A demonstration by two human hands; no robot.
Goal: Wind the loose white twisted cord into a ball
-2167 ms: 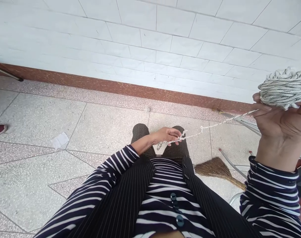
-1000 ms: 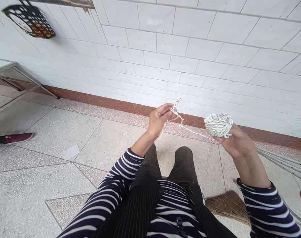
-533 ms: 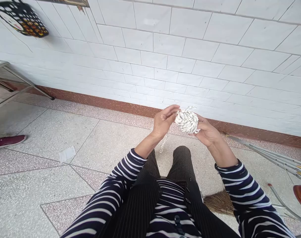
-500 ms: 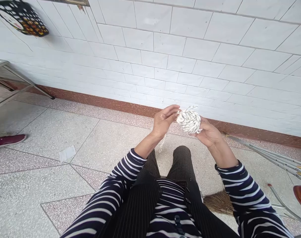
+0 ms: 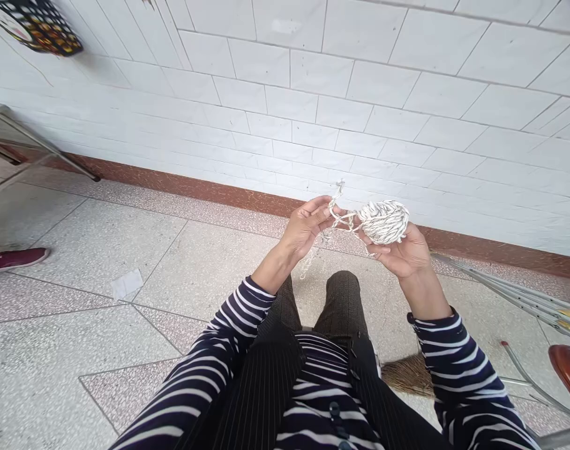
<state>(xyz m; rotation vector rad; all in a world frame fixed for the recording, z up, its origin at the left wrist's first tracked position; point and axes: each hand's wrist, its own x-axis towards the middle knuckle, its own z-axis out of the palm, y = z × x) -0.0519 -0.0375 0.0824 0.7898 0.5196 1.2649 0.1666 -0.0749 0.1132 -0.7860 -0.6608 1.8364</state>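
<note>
A ball of white cord (image 5: 385, 222) rests in my right hand (image 5: 405, 253), whose fingers are wrapped round its lower side. My left hand (image 5: 304, 228) pinches loose strands of the same cord (image 5: 345, 217) between thumb and fingers. Those strands stretch across the gap between my hands, and a short end sticks up above my left fingertips. Below my left hand a thin tail of cord (image 5: 307, 262) dangles over the floor. Both hands are held out in front of my knees.
A white tiled wall (image 5: 266, 94) rises ahead, with a dark basket (image 5: 55, 28) at upper left. Metal table legs (image 5: 45, 147), a red shoe (image 5: 17, 258) and a white paper (image 5: 127, 284) are left. On the right are crutches (image 5: 514, 290), a broom (image 5: 409, 375) and a brown seat (image 5: 566, 372).
My right hand has moved slightly right with the ball, which has turned. The gap between my hands has widened, and several strands now show stretched between them.
</note>
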